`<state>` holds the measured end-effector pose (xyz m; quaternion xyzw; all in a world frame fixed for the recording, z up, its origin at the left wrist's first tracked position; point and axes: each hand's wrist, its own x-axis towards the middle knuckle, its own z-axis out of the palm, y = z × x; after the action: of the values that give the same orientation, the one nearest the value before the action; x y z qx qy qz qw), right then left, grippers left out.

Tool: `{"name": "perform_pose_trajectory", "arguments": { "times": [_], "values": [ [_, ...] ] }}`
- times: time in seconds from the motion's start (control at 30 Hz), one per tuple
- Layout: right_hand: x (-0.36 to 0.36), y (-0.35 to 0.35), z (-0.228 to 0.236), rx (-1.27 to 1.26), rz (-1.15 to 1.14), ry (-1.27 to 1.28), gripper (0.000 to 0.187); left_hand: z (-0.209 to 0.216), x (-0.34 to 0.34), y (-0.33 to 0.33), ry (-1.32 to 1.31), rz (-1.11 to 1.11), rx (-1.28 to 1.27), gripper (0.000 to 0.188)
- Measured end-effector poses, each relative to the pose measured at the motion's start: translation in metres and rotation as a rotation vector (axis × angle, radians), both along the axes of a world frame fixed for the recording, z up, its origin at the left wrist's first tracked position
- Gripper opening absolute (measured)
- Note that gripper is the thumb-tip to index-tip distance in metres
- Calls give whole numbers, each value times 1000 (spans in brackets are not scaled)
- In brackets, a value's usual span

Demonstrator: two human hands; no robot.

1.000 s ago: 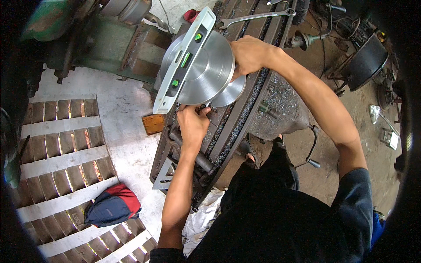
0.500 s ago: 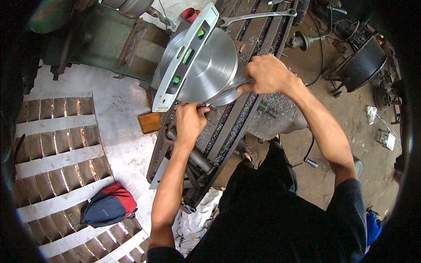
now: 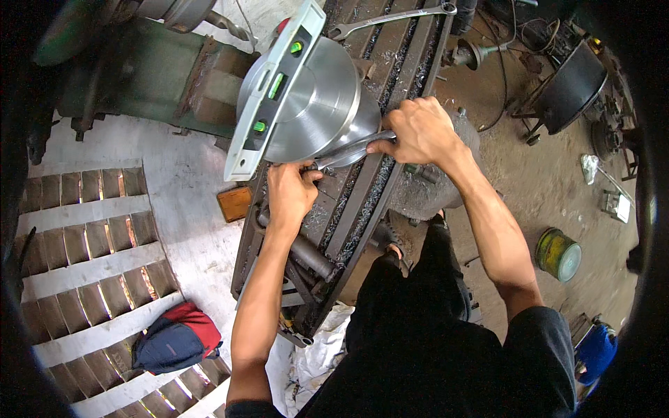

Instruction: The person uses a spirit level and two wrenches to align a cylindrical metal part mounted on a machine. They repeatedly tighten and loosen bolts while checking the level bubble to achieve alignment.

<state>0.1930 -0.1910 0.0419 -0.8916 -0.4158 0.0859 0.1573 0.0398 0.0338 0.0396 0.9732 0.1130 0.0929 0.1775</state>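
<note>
My right hand [image 3: 421,132] is closed around one end of a steel wrench [image 3: 348,150]. The wrench runs along the near side of a shiny round metal workpiece [image 3: 317,97]. At its other end, the thumb and fingers of my left hand [image 3: 291,195] pinch the head, low by the workpiece's near edge; what the head sits on is hidden. A pale spirit level [image 3: 275,94] with green vials lies across the workpiece's left part, touched by neither hand.
The slotted machine table [image 3: 369,188] is strewn with metal shavings. A second wrench [image 3: 394,19] lies at its far end. A large drill bit [image 3: 230,26] juts out at the far left. A bucket [image 3: 558,254] stands on the right floor, a backpack [image 3: 178,338] lower left.
The whole view has shifted a little, bringing more of the bucket into sight. My right hand and its end of the wrench have come slightly nearer to me; the left stays at the head.
</note>
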Motion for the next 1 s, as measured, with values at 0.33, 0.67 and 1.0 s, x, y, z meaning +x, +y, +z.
{"name": "perform_pose_trajectory", "arguments": {
  "times": [0.33, 0.67, 1.0],
  "values": [
    [-8, 2, -4, -1, -87, -58, 62, -8, 1, 10, -89, -87, -116, 21],
    [-72, -5, -6, 13, -351, -50, 66, -7, 0, 20, -114, -216, -204, 22],
    [-77, -2, -3, 10, -399, -116, 68, -10, 5, 28, -147, -344, -167, 22]
  ]
}}
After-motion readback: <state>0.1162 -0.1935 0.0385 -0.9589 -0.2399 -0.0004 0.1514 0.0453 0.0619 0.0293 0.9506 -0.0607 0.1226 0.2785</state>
